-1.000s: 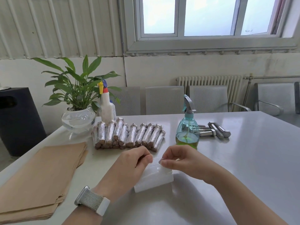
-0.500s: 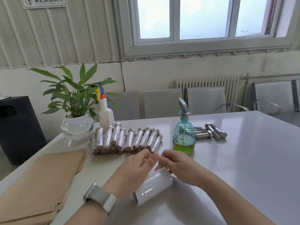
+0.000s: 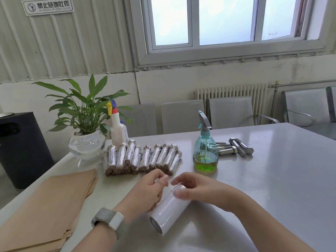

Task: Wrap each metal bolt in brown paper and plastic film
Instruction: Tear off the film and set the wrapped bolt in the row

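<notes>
A white roll of plastic film [image 3: 169, 213] lies on the grey table [image 3: 272, 188] in front of me. My left hand [image 3: 149, 190] sits at the roll's far left side, fingers curled, with something brown partly hidden under it. My right hand [image 3: 198, 188] rests on the roll's far end, thumb pressed on it and fingertips pinching at the film edge. Several wrapped bolts [image 3: 141, 157] lie in a row behind my hands. Bare metal bolts [image 3: 236, 149] lie behind the spray bottle. A stack of brown paper [image 3: 47, 211] lies at the left.
A teal spray bottle [image 3: 205, 151] with green liquid stands between the wrapped row and the bare bolts. A white spray bottle [image 3: 118, 130] and a potted plant [image 3: 85, 131] in a glass bowl stand at the far left corner. Chairs [image 3: 181, 117] line the table's far side.
The head camera has tilted up. The film roll now lies lower and closer, its open end toward me. Both hands stay together at its far end.
</notes>
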